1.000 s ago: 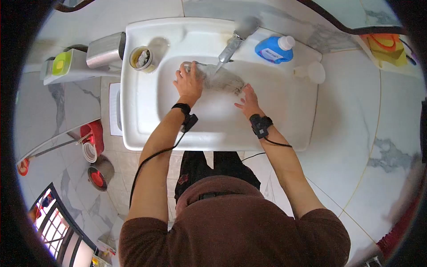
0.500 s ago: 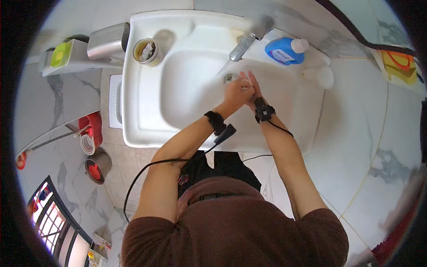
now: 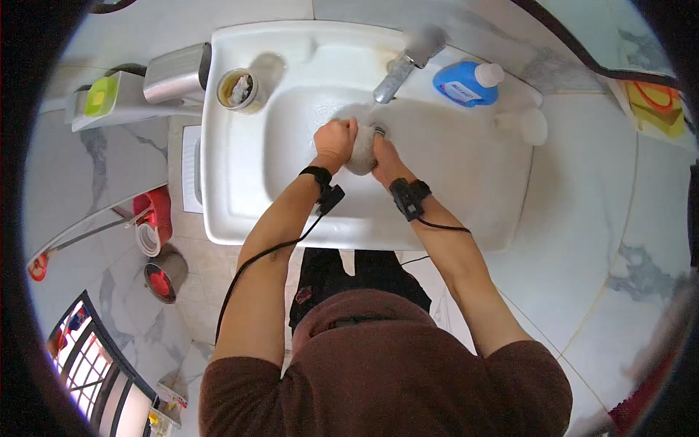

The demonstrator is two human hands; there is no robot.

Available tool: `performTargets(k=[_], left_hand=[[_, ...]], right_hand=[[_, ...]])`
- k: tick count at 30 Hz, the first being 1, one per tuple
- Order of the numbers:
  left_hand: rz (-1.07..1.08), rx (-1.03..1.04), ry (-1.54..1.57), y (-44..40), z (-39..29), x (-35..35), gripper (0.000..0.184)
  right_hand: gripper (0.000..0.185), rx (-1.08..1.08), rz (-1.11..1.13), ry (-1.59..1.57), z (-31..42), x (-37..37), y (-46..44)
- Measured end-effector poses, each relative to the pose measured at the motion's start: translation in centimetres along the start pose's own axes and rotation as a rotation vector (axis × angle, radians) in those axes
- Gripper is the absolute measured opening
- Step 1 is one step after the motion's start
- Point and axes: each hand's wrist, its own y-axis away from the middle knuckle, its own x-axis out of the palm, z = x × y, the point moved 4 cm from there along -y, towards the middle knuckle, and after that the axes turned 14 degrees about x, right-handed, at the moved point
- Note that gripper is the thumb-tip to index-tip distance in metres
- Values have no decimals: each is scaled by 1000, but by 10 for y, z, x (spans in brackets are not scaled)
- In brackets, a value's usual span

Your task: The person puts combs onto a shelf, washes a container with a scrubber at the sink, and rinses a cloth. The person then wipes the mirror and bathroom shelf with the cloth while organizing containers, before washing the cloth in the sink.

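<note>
Over the basin of the white sink (image 3: 291, 226), my left hand (image 3: 335, 140) is closed in a fist at the left edge of a greyish-white cloth (image 3: 361, 154). My right hand (image 3: 386, 157) grips its right side, thumb side inward, so the cloth is spread between both hands. Just behind them is the tap (image 3: 395, 79), with water coming from its spout. The drain (image 3: 378, 130) shows beside the right hand. Black straps with cables sit on both wrists. The fingertips are partly hidden.
A blue bottle with a white cap (image 3: 466, 83) stands right of the tap, with a whitish cup-like item (image 3: 534, 127) near it. A tub with crumpled stuff (image 3: 238, 90) sits on the left rim. A metal holder (image 3: 177, 74) is on the wall.
My hands have moved left and apart from being pressed together. The greyish-white cloth now shows spread between them, and the left hand has gone farthest left.
</note>
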Motion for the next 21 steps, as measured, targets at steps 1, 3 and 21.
performTargets(k=[1,3,21], left_hand=[[-68,59,-106,2,4,-7,38],[-206,188,-301,7,3,-21,44],[-300,349,438,23,-88,22,20]], right_hand=[[46,-287,-164,537,14,-4,17],[45,-444,-434,762,21,-22,33],[52,377,382,-586,2,-58,-11]])
